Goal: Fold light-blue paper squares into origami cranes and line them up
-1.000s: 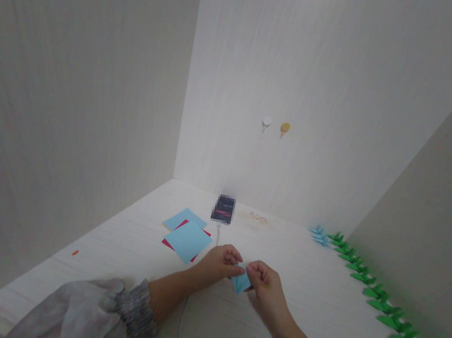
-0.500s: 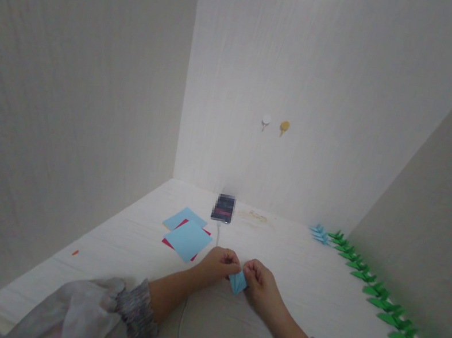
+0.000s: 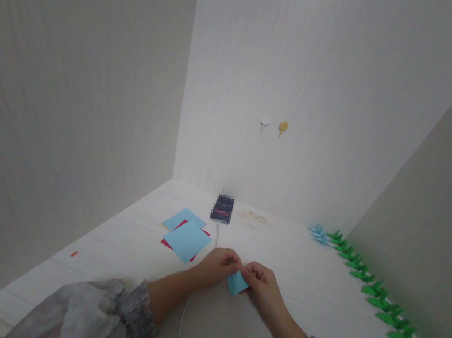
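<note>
Head view: small light-blue folded paper piece (image 3: 236,284) sits between five and six o'clock of frame centre, over the white table (image 3: 125,268), point toward the wearer. Left hand (image 3: 219,265) pinches it at ten o'clock, right hand (image 3: 261,278) at two; fingertips about meet along the upper edge. Exact finger placement underneath hidden. Step in hand, judged: working a small fold. Next move probably calls for lining up the edges, then pressing the crease flat without letting layers slip. From the piece: light-blue square paper sheet (image 3: 188,240) over red paper at ten o'clock, dark blurred-out rectangular device (image 3: 222,209) at eleven, row of green folded-paper figures (image 3: 377,301) toward three.
</note>
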A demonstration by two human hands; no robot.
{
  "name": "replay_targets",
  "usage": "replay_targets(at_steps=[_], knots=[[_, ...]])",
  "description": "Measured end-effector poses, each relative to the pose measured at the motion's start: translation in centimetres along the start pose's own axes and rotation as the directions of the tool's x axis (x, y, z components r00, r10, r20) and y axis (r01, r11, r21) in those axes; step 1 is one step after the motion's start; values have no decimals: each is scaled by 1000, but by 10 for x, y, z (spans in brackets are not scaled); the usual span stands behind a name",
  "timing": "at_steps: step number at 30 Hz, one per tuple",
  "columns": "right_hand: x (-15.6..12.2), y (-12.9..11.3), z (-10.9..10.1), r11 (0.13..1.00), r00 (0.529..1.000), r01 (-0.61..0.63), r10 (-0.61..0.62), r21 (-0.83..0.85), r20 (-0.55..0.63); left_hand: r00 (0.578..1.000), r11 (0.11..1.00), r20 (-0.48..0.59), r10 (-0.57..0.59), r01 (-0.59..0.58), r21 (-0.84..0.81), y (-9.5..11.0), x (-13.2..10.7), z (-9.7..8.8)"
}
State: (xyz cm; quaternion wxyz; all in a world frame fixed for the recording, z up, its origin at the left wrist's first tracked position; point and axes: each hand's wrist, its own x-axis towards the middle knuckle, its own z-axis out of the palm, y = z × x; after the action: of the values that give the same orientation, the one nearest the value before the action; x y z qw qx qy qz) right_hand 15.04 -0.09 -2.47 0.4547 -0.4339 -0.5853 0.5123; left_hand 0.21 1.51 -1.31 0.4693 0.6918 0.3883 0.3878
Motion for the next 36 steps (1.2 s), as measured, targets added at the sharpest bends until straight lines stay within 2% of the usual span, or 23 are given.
replay_targets(at_steps=[4, 7, 11, 15, 20, 26, 29, 32, 36], knots=[[-3, -4, -1, 999, 1000, 1, -1, 34, -15, 996, 998, 64, -54, 56, -28, -6, 2, 1], [-5, -11, 1, 994, 999, -47, 48, 101, -9, 995, 997, 56, -77, 77, -3, -6, 1, 1], [-6, -16, 6, 978, 994, -110, 113, 176, -8, 1000, 987, -4, -6, 7, 160, -1, -1, 1], [-5, -14, 8, 980, 997, -72, 74, 186, 0, 999, 970, 16, 47, -49, 237, 2, -2, 2], [-6, -13, 8, 984, 999, -42, 36, 170, 41, 999, 992, 51, 15, -21, 122, -4, -1, 3], [-4, -15, 3, 978, 998, -64, 63, 201, 11, 998, 998, 0, -65, 65, -16, -5, 1, 3], [-2, -14, 0, 979, 997, -48, 59, 197, -50, 996, 983, -4, -89, 88, -161, -1, 1, 4], [-1, -12, 0, 985, 996, -32, 46, 170, -82, 998, 942, 37, -52, 62, -330, 0, 2, 5], [-3, -14, 3, 991, 996, 67, -61, 117, -60, 999, 921, 16, -48, 51, -387, -4, 3, 4]])
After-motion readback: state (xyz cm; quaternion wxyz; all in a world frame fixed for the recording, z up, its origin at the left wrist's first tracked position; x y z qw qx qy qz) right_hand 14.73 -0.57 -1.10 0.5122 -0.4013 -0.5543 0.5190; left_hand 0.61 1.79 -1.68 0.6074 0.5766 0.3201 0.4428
